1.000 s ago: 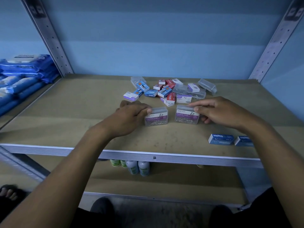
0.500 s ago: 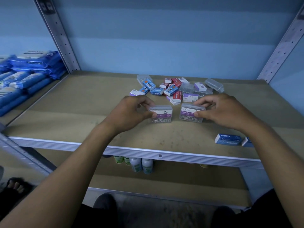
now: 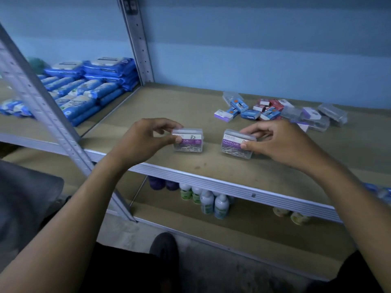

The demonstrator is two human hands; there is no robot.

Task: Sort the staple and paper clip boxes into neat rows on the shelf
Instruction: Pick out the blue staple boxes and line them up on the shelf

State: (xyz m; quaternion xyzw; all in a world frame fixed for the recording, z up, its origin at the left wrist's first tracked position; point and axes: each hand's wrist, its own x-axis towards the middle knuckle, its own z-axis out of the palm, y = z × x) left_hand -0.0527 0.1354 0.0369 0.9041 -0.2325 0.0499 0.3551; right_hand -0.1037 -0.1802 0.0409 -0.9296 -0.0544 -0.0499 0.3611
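Note:
My left hand [image 3: 146,140] pinches a clear paper clip box with a purple label [image 3: 190,140] by its left end. A second clear paper clip box [image 3: 234,144] is pinched between the thumb and fingers of my right hand [image 3: 281,142]. Both boxes sit a hand's width apart near the front of the wooden shelf [image 3: 173,111]. Behind them, at the back right, lies a jumbled pile of small staple boxes [image 3: 254,112] in blue, red and purple, with more clear paper clip boxes [image 3: 317,119] at its right side.
Blue wrapped packs [image 3: 88,87] fill the neighbouring shelf on the left, past a grey metal upright [image 3: 137,39]. Another upright [image 3: 42,106] crosses the near left. Small bottles [image 3: 203,199] stand on the lower shelf. Blue boxes [image 3: 380,191] lie at the right edge.
The view has swung to the left and both hands with their paper clip boxes have shifted left along the shelf. The boxes stand further apart than before.

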